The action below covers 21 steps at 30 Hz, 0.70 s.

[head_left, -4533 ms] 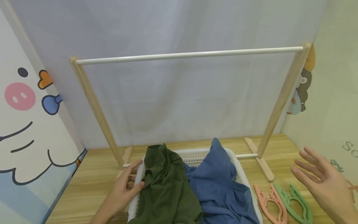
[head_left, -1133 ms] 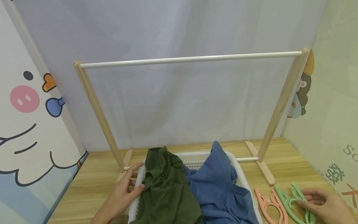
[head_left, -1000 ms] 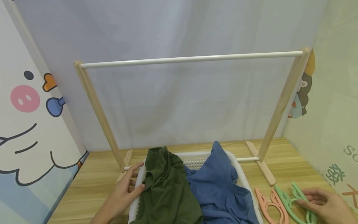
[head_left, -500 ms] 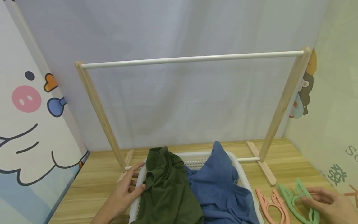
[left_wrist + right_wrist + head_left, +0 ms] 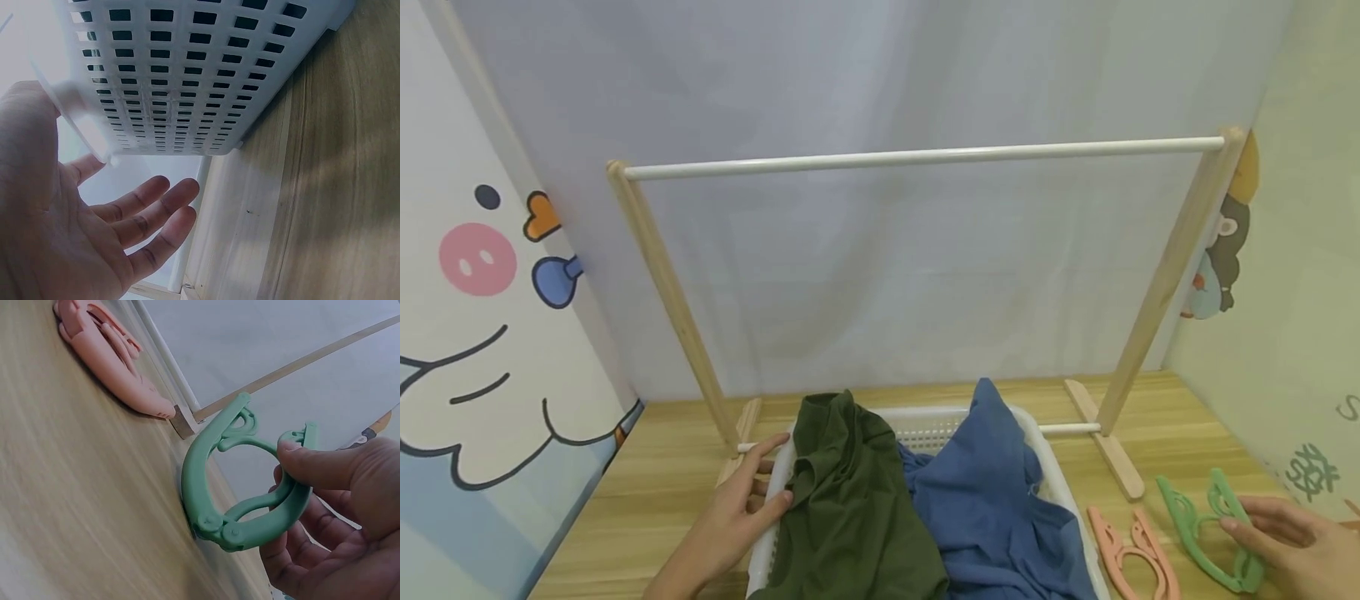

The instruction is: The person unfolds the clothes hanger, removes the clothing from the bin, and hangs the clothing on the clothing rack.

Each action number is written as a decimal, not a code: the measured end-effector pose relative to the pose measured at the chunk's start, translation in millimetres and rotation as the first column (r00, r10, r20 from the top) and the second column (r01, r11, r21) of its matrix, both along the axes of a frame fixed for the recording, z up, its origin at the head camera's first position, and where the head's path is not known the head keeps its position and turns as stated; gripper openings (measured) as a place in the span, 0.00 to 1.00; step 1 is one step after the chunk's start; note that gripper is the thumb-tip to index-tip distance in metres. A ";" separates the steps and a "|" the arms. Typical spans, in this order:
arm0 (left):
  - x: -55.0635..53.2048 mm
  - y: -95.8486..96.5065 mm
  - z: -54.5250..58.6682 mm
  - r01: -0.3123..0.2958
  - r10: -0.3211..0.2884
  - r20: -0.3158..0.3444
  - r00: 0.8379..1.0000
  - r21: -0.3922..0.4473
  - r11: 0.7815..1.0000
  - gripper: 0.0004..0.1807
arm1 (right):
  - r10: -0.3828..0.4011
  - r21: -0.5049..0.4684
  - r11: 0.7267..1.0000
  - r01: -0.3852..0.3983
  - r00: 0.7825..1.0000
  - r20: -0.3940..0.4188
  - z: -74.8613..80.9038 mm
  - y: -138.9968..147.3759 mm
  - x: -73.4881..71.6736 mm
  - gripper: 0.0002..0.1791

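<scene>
In the head view my left hand [image 5: 730, 508] rests on the left rim of a white plastic basket [image 5: 1063, 487], thumb over the rim beside a dark green garment [image 5: 857, 508]. The left wrist view shows that hand's fingers [image 5: 172, 206] loosely bent outside the perforated wall. A blue garment [image 5: 992, 492] lies in the basket's right half. My right hand [image 5: 1303, 542] pinches one arm of a green folding hanger [image 5: 200, 478] between thumb and fingers. The hanger is folded, and its hinge end is at or close to the table. Left of it lies a folded pink hanger [image 5: 1135, 554].
Behind the basket stands a wooden rack with a white top rail [image 5: 925, 156] and a white lower bar. Its right foot [image 5: 1108, 446] lies near the hangers. A patterned panel [image 5: 1307, 292] borders the wooden table [image 5: 647, 467] on the right, another on the left.
My right hand came down from above the hangers, took hold of the green one and shifted it right, away from the pink hanger. The left hand has stayed at the basket rim.
</scene>
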<state>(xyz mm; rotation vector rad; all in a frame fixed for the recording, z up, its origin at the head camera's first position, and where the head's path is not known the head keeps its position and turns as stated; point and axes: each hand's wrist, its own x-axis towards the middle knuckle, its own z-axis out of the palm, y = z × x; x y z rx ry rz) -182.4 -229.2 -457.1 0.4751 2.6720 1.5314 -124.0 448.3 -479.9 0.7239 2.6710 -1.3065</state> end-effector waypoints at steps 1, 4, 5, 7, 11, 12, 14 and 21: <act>-0.4 0.1 -0.3 0.001 -0.001 -0.001 1.000 0.002 1.000 0.39 | -0.008 -0.002 1.000 0.008 1.000 0.003 -0.3 -0.6 -0.1 0.54; -1.0 0.6 -0.5 0.003 -0.003 0.000 1.000 0.006 1.000 0.39 | -0.039 -0.012 0.999 0.039 0.999 -0.029 -2.7 -2.2 -0.2 0.53; -1.0 0.7 -0.5 0.004 -0.004 -0.001 1.000 0.006 1.000 0.39 | -0.065 -0.024 0.998 0.064 0.997 -0.045 -3.6 -3.0 -0.4 0.51; -0.7 0.8 -0.3 0.003 -0.003 -0.002 1.000 0.004 1.000 0.38 | -0.120 -0.046 0.992 0.116 0.989 -0.084 -5.0 -3.9 -1.8 0.47; -0.1 0.9 -0.2 0.004 -0.004 0.001 1.000 0.007 1.000 0.38 | -0.167 -0.082 0.984 0.158 0.980 -0.106 -2.3 -3.9 -2.4 0.44; -0.1 1.0 -0.2 0.004 -0.004 0.001 1.000 0.006 1.000 0.38 | -0.163 -0.081 0.984 0.156 0.982 -0.096 -0.5 -3.9 -1.5 0.46; -0.2 0.7 -0.5 0.003 -0.004 0.004 1.000 0.004 1.000 0.39 | -0.129 -0.067 0.990 0.123 0.987 -0.095 4.3 -4.4 -0.1 0.50; -1.1 -2.0 -2.2 -0.010 0.011 0.020 1.000 -0.002 1.000 0.39 | -0.022 -0.072 0.997 0.003 0.965 -0.260 22.0 -9.1 0.6 0.35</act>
